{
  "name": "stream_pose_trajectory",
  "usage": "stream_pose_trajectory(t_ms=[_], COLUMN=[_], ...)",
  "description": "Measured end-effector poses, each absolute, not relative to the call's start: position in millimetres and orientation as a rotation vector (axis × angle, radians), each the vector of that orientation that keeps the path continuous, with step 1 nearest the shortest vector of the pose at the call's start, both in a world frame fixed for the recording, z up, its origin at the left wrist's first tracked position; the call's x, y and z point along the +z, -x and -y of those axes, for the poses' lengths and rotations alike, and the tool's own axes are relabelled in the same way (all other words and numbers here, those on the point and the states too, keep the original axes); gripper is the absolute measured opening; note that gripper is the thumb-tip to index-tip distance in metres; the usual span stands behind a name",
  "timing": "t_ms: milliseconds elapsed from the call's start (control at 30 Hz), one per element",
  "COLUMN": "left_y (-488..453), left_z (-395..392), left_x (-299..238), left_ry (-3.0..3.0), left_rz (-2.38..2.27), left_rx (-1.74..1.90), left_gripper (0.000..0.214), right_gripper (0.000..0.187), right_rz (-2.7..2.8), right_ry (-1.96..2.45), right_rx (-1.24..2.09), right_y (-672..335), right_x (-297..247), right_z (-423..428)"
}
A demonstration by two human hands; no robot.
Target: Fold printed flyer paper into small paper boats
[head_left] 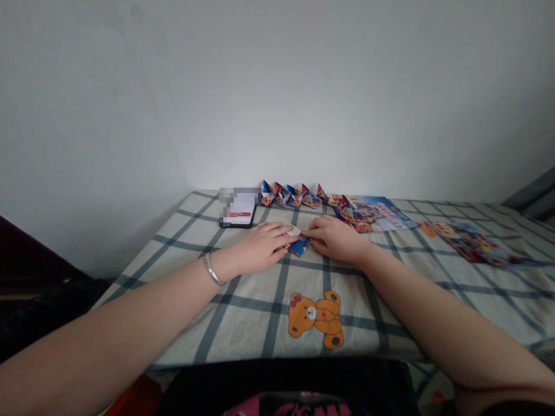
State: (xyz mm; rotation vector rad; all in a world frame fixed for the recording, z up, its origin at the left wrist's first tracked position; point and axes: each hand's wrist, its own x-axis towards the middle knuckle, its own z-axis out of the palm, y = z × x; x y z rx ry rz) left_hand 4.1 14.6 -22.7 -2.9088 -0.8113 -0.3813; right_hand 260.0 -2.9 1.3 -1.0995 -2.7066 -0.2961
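Note:
A small folded piece of printed paper (299, 247), blue with a pale patch on top, lies on the checked cloth between my hands. My left hand (263, 245) rests over its left side, fingers stretched out and lying flat across it. At the paper's right edge, my right hand (336, 238) has its fingers curled, with the index finger and thumb on the edge. Fingers cover part of the paper's outline. Just beyond my hands stands a row of folded paper pieces (303, 195) with pointed tips, in blue, red and orange print.
A phone (240, 209) with a lit screen lies at the back left. Printed sheets lie to the right, one glossy sheet (381, 214) behind my right hand and another (477, 244) farther right. The cloth (243, 335) bears a bear print; a white wall (277, 98) rises behind.

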Motion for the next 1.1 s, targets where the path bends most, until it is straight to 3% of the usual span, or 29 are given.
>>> stream_pose_trajectory(t_ms=[233, 533, 767, 1100], left_y=[-3, -12, -10, -6], left_z=[-15, 8, 12, 1], left_x=[-22, 0, 9, -7], left_ry=[2.893, 2.586, 2.649, 2.784], left_rz=[0.801, 0.825, 0.829, 0.786], left_rx=[-0.329, -0.346, -0.224, -0.417], left_gripper=[0.044, 0.024, 0.022, 0.028], right_gripper=[0.027, 0.027, 0.03, 0.036], right_rz=[2.731, 2.73, 2.726, 2.726], right_ry=[1.091, 1.141, 1.101, 0.98], right_rx=[-0.261, -0.237, -0.259, -0.213], right_y=[-271, -269, -266, -259], right_x=[8, 8, 3, -1], right_z=[3, 4, 7, 10])
